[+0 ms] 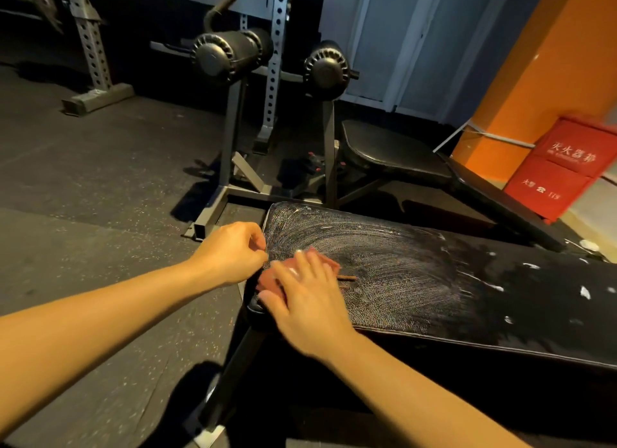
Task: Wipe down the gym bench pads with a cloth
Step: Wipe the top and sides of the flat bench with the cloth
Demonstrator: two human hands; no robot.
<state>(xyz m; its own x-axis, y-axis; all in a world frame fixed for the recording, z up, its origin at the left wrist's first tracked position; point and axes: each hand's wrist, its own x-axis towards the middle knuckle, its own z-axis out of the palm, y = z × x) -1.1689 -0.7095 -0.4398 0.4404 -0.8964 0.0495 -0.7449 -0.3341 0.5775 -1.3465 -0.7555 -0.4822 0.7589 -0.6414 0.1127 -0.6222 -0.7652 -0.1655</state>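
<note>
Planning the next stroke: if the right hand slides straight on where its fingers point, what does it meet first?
Most likely the left hand, curled at the bench pad's edge, though depth is unclear.

The black bench pad [417,274] lies flat and long. Its surface is streaked with whitish curved wipe marks, with white flecks toward the right. A reddish-pink cloth [329,264] lies spread on the pad near its left end, mostly covered by the right hand [307,294].
</note>
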